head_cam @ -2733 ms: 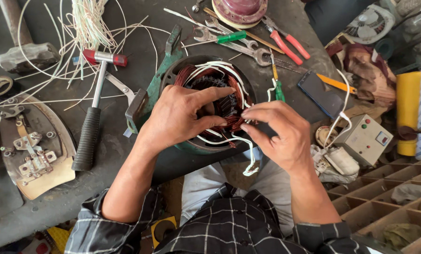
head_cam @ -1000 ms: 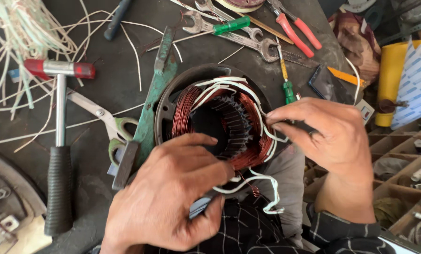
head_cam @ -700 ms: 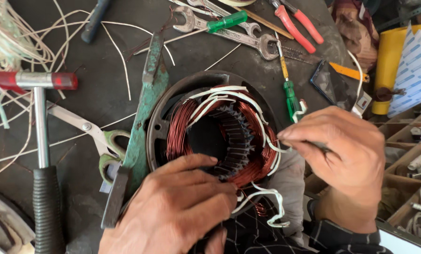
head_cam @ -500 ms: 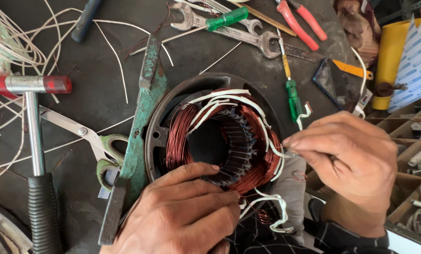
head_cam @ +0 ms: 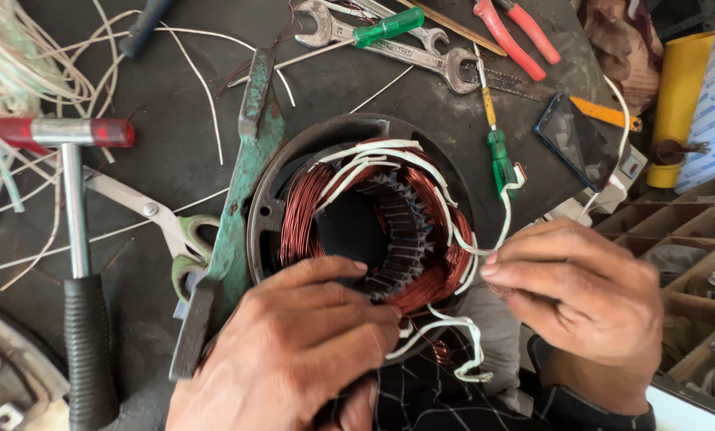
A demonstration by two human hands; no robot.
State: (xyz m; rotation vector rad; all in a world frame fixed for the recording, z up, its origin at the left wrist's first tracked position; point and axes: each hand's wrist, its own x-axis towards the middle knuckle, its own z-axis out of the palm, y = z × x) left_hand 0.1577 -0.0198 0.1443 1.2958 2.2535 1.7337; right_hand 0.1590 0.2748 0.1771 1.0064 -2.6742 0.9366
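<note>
Stator [head_cam: 357, 223] sat at the bench's [head_cam: 174, 104] near edge, copper windings up, white leads [head_cam: 389, 156] looped across its top. Left hand [head_cam: 293, 359] lay over its near rim, fingers bent onto the coil, gripping the rim. Right hand [head_cam: 581, 295] was pinched shut on a white lead at the right rim. Green file [head_cam: 229, 215] lay just left, touching the housing. Scissors [head_cam: 166, 227] and hammer [head_cam: 74, 239] further left. Green screwdriver [head_cam: 497, 144] near the right; spanners [head_cam: 389, 40] and red pliers [head_cam: 517, 32] at the far edge.

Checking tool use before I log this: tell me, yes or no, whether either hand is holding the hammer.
No. The hammer lies alone on the bench, while the left hand rests on the motor stator and the right hand pinches a white wire.
</note>
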